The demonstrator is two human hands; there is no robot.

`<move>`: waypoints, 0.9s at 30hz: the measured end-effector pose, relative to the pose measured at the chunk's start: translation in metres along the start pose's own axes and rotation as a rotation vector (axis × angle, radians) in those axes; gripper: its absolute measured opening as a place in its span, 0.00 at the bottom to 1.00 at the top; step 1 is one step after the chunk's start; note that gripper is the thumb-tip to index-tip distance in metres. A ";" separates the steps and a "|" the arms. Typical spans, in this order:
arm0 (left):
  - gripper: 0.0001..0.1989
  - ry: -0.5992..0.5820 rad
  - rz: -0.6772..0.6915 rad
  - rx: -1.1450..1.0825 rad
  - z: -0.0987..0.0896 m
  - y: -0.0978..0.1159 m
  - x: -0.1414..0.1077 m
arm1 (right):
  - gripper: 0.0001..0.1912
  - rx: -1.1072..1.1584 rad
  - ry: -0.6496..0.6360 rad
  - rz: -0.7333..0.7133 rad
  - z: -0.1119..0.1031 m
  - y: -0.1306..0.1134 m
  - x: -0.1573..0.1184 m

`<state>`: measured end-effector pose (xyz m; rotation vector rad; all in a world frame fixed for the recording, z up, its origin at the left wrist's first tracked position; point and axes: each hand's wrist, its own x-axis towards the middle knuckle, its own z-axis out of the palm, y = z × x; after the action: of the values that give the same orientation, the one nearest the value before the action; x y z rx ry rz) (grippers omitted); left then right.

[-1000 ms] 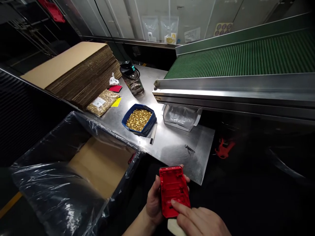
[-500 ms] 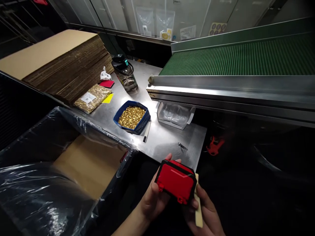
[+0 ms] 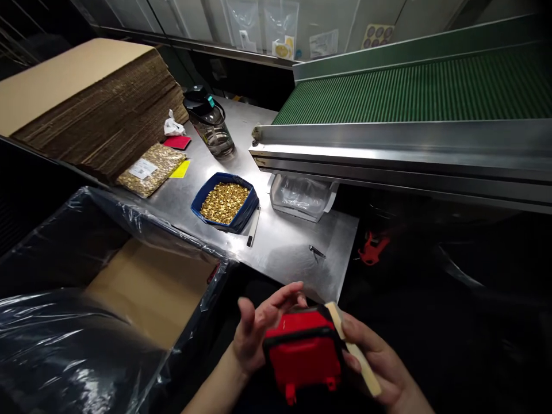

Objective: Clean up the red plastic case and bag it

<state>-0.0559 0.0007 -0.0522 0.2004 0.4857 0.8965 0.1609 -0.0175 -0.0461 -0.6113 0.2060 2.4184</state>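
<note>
A small red case with black edging (image 3: 304,351) is held low in front of me, its two red latches or hinges toward me. My right hand (image 3: 379,356) grips its right side and also pinches a flat, pale wooden stick (image 3: 360,365) against it. On the left, my left hand (image 3: 263,328) has its thumb raised and fingers stretched out along the case's far left side. Whether its palm touches the case I cannot tell. Beyond the hands a small metal clip-like tool (image 3: 317,252) lies on the steel table (image 3: 288,267).
A blue bin (image 3: 248,215) of small gold pieces stands by a clear tray (image 3: 299,198). Behind are a water bottle (image 3: 211,126) and stacked cardboard (image 3: 107,109). A plastic-lined carton (image 3: 150,287) is at left, a green conveyor (image 3: 388,92) at right.
The red case has tipped and moved lower. My left hand has loosened from its side, thumb lifting and fingers spreading. The wooden stick has tilted in my right hand. My view has shifted slightly.
</note>
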 end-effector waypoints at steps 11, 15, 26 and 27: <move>0.51 -0.163 -0.461 0.039 0.001 -0.001 -0.008 | 0.24 -0.742 0.257 0.045 0.027 -0.040 0.009; 0.43 -0.012 -0.397 -0.134 -0.005 -0.013 -0.026 | 0.24 -0.966 0.508 -0.213 0.025 -0.043 -0.013; 0.27 0.429 -0.364 -0.010 0.010 -0.031 -0.030 | 0.06 -2.324 -0.107 -0.397 0.024 0.013 -0.046; 0.27 0.455 -0.377 0.021 0.010 -0.032 -0.028 | 0.06 -2.378 -0.122 -0.449 0.021 0.016 -0.042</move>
<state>-0.0435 -0.0408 -0.0461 -0.0807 0.9220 0.5622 0.1727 -0.0467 -0.0078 -1.0300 -2.6338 1.0618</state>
